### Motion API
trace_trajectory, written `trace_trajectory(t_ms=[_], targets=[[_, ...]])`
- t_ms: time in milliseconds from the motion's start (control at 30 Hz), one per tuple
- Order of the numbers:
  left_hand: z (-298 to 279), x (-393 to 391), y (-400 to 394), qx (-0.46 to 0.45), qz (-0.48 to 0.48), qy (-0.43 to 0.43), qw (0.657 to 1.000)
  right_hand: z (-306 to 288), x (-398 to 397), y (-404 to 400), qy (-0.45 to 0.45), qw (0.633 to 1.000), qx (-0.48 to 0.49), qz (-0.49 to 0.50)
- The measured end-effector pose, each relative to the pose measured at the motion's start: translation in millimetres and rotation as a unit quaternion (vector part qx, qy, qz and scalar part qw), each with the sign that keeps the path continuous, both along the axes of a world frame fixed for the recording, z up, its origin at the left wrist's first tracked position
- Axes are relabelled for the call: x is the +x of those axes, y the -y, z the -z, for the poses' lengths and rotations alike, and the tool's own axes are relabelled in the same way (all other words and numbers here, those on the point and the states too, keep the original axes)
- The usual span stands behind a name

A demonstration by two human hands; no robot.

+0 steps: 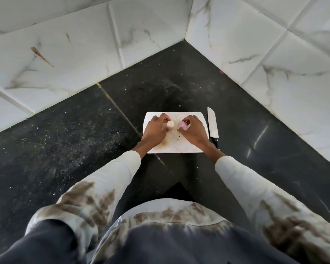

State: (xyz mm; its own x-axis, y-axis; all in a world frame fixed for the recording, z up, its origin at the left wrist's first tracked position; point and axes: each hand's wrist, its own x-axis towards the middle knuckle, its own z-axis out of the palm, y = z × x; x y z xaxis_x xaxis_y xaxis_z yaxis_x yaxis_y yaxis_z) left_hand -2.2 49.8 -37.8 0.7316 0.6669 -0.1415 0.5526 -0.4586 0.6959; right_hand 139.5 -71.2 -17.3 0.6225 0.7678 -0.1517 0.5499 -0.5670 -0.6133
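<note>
A white cutting board (181, 147) lies on the black counter in the corner. My left hand (155, 129) is over its left half and pinches a small pale yellowish piece (171, 123). My right hand (195, 130) is over the right half, its fingers curled round a small pink piece (239, 124). The two pieces are a little apart, facing each other above the board. Small dark crumbs and a brownish stain mark the board between my hands. A knife (212, 122) lies flat on the counter along the board's right edge, blade pointing away from me.
The black stone counter (84, 140) is speckled with crumbs. White marble-look tiled walls (65, 54) meet in a corner behind the board, closing in the left and right sides.
</note>
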Motion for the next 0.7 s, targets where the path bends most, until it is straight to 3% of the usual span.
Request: trace_trajectory(t_ms=[333,700], targets=[[6,0,14,0.116,0.062,-0.089,0.987,3,-4,21,0.009,0.999,-0.017,-0.028],[-10,-6,20,0.083,0.059,-0.065,0.993,-5,-11,29,0.027,0.999,-0.016,-0.006]])
